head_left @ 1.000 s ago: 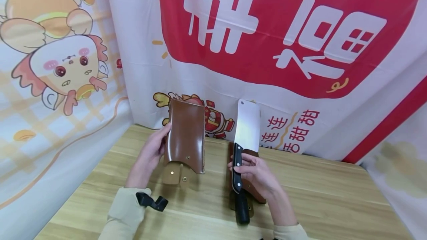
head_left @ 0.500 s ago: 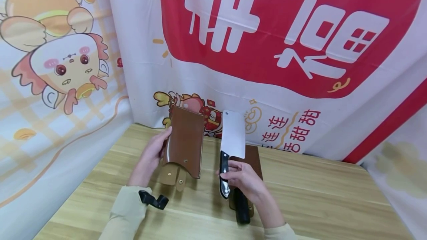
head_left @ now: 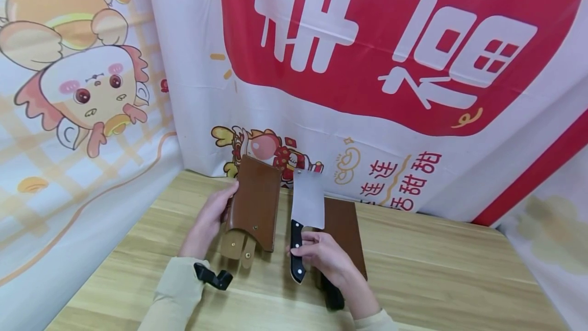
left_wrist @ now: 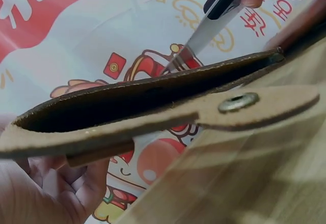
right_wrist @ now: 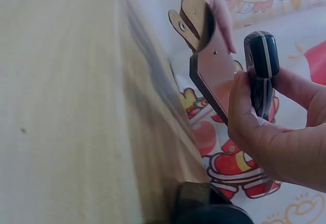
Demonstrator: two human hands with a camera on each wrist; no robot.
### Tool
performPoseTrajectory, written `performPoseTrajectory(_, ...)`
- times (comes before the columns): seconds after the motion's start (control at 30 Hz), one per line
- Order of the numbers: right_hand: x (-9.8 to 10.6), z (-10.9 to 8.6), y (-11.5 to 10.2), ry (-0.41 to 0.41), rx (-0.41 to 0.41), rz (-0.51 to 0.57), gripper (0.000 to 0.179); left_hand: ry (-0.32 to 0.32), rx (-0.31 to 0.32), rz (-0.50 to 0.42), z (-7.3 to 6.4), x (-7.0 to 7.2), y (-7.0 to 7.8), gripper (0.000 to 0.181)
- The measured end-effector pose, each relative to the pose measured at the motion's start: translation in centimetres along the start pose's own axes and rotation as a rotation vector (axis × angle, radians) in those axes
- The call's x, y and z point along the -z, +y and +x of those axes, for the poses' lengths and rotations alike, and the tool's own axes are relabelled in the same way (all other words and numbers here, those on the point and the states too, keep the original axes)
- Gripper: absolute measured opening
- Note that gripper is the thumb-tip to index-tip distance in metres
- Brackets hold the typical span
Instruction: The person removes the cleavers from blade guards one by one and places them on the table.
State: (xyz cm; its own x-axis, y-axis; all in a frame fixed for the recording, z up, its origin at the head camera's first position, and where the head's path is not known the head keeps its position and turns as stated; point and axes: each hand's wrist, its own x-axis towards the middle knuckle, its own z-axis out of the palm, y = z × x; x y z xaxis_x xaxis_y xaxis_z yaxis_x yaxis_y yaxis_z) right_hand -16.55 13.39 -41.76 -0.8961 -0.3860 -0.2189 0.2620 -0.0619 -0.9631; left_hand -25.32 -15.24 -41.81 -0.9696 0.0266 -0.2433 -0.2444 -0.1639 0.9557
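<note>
My left hand (head_left: 212,217) grips a brown leather knife sheath (head_left: 255,203) by its left side, above the table. Two tan strap flaps with metal snaps hang at its near end, and the left wrist view looks into its open mouth (left_wrist: 153,94). With my right hand (head_left: 321,255) I hold a cleaver (head_left: 309,199) by its black riveted handle, fingers and thumb around it. Its broad blade points away from me, bare, just right of the sheath. Below the right hand, a second brown sheath (head_left: 345,223) lies on the table, a black handle (head_left: 334,295) sticking out of its near end.
The wooden table (head_left: 436,269) runs up to a white cloth backdrop (head_left: 193,91) with a red printed panel. Another printed cloth (head_left: 82,193) borders the left side. A black wrist mount (head_left: 213,276) sits on the left sleeve.
My right hand has moved the cleaver left and nearer to me, away from over the second sheath, toward the held sheath. The left hand has lowered and slightly tilted its sheath.
</note>
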Motion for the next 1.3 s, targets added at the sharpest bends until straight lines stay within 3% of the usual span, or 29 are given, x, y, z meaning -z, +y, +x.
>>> performPoseTrajectory(0.17, -0.5, 0.3, 0.6, -0.001, -0.036, -0.003, 0.041, 0.013, 0.006, 0.047, 0.2, 0.1, -0.4, 0.031)
performPoseTrajectory(0.33, -1.1, 0.7, 1.2, -0.025, -0.037, 0.031, 0.011, 0.02, 0.008, 0.082, 0.4, 0.2, -0.8, 0.033)
performPoseTrajectory(0.4, -1.3, 0.7, 1.4, -0.037, -0.029, 0.046, 0.008, 0.017, 0.006, 0.092, 0.5, 0.3, -1.0, 0.04)
performPoseTrajectory(0.57, -1.8, 0.7, 1.8, -0.056, -0.036, 0.054, 0.011, 0.009, 0.015, 0.121, 0.7, 0.4, -1.4, 0.051)
performPoseTrajectory(0.8, -1.9, 0.7, 2.1, -0.081, -0.055, 0.068, 0.01, 0.018, 0.026, 0.13, 0.9, 0.5, -1.7, 0.035)
performPoseTrajectory(1.07, -2.0, 0.8, 2.3, -0.092, -0.085, 0.069, 0.015, 0.023, 0.034, 0.146, 1.0, 0.6, -2.0, 0.046)
performPoseTrajectory(1.3, -1.8, 0.9, 2.6, -0.103, -0.107, 0.054, 0.02, -0.013, 0.055, 0.148, 1.4, 0.8, -2.4, 0.032)
